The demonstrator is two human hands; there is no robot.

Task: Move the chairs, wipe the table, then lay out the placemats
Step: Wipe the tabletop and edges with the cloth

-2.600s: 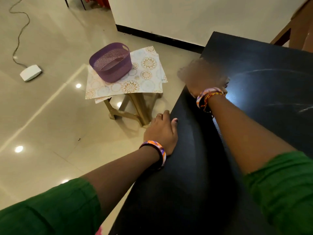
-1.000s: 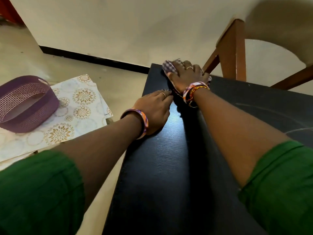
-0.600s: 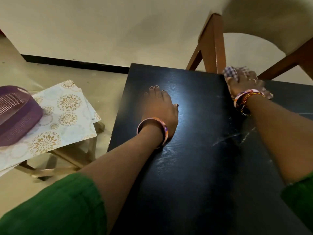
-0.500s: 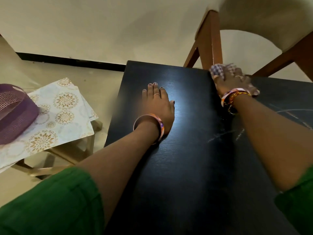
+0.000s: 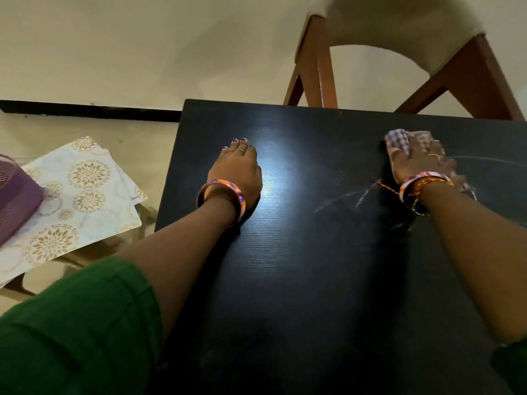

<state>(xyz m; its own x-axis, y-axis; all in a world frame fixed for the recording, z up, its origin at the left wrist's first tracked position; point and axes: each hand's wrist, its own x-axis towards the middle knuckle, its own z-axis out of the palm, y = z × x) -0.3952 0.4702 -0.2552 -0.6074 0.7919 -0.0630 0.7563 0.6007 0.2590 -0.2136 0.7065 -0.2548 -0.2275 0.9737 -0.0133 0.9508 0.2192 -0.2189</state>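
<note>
A black table (image 5: 299, 266) fills the middle of the head view. My left hand (image 5: 236, 169) rests flat on it near its far left corner, fingers straight. Further right, my right hand (image 5: 419, 161) presses a checked cloth (image 5: 399, 139) onto the tabletop; faint wet streaks curve away from it. Patterned placemats (image 5: 77, 192) lie stacked on a low stool to the left of the table. A wooden chair (image 5: 313, 61) with a cream seat stands beyond the table's far edge.
A purple basket (image 5: 14, 201) sits on the placemats at the left edge. A cream wall with a black skirting (image 5: 85, 111) runs behind the table. Tiled floor shows between the stool and the table.
My right hand has dragged the cloth from the far edge by the chair leg back toward me and rightward. My left hand stays flat on the table.
</note>
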